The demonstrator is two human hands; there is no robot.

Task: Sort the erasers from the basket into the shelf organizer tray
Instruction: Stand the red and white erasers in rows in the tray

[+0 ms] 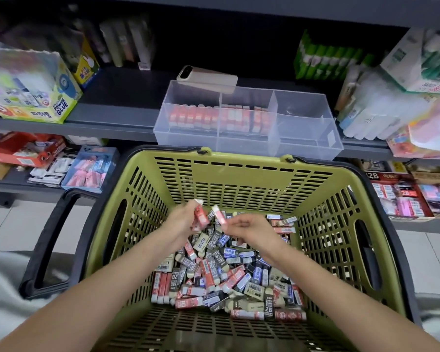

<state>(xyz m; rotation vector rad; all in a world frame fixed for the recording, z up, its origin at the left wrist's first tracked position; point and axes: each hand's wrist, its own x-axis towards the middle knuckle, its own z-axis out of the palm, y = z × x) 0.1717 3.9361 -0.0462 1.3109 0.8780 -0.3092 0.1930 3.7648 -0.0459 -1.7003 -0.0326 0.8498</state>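
Observation:
A green plastic basket (pixel 241 174) sits in front of me, its bottom covered with several erasers (pixel 229 278) in red, blue and black sleeves. My left hand (pixel 182 219) grips a few red-sleeved erasers (pixel 200 216) above the pile. Beside it my right hand (pixel 249 226) pinches one red-sleeved eraser (pixel 220 216) by its lower end. On the shelf behind the basket stands a clear organizer tray (pixel 308 146) with three compartments. Its left and middle compartments hold rows of red erasers (pixel 214 118); the right one looks bare.
A phone (pixel 208 76) lies on the tray's back left corner. Boxes of glue (pixel 36 92) stand on the shelf to the left, and green and white packs (pixel 328 59) to the right. Lower shelves hold more stationery. The basket's black handle (pixel 48 240) hangs at its left side.

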